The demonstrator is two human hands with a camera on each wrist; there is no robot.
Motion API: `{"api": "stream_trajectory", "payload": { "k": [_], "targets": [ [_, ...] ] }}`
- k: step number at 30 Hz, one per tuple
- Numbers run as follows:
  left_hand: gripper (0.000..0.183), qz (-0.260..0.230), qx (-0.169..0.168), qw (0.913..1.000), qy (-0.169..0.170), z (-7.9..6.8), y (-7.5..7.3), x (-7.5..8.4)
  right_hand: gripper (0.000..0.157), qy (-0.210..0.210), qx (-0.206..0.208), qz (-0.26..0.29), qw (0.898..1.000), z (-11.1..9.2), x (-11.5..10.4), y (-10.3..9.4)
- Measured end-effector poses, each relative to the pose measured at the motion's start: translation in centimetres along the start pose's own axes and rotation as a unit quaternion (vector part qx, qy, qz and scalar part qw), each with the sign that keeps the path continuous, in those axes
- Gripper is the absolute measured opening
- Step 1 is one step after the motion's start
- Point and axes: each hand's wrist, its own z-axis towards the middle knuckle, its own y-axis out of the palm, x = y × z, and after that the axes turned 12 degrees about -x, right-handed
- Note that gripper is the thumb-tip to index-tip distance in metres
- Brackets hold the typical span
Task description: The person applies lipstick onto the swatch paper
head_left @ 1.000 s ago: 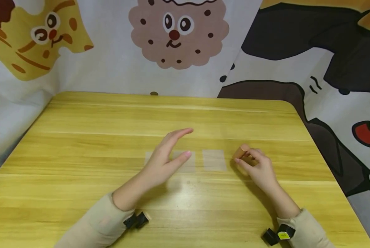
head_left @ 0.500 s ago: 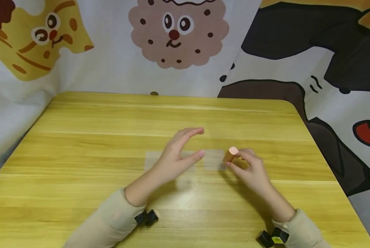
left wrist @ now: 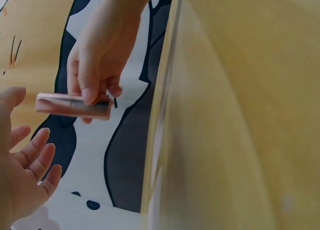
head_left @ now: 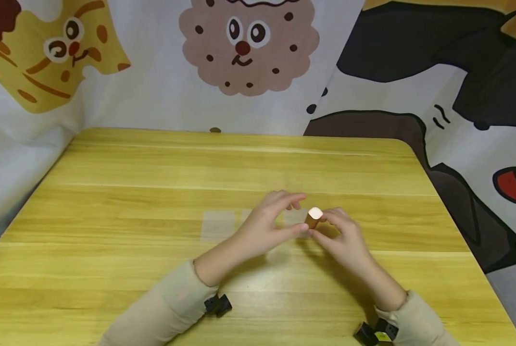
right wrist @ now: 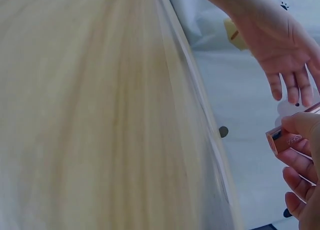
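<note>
A shiny copper-coloured lipstick tube (head_left: 314, 218), boxy with rounded corners, is held above the table between the thumb and fingers of my right hand (head_left: 343, 238). In the head view it stands nearly upright, its pale end facing up. Small lettering marks the side of the tube (right wrist: 292, 140) in the right wrist view. My left hand (head_left: 259, 228) reaches in from the left, fingers spread and thumb tip beside the tube. In the left wrist view a gap separates the left fingers (left wrist: 37, 155) from the tube (left wrist: 72, 107); whether the thumb touches it I cannot tell.
Whitish translucent squares (head_left: 218, 226) lie in a row on the wooden table (head_left: 132, 211), partly covered by my left hand. A cartoon-printed cloth (head_left: 154, 72) hangs behind the table. Black cameras (head_left: 218, 305) sit at both wrists.
The right hand has brought the lipstick tube leftward and turned it more upright. My left hand has moved right, and its thumb tip now appears beside the tube.
</note>
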Motion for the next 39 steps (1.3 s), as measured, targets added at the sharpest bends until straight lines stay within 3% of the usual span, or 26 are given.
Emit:
{"api": "stream_trajectory", "payload": {
  "k": [8,21,39],
  "targets": [
    [0.051,-0.001,-0.014,0.9999,0.010,0.4,1.1,-0.2,0.028,-0.013,-0.011,-0.004,1.000,-0.1,-0.2,0.4],
    [0.033,0.006,-0.010,0.9999,-0.004,0.3,1.4,-0.3,0.023,-0.017,-0.039,0.015,0.999,-0.2,-0.6,1.0],
    [0.029,-0.015,-0.004,0.9998,0.012,-0.1,1.4,-0.4,0.027,-0.037,-0.024,0.011,0.999,-0.3,-0.8,0.8]
  ]
}}
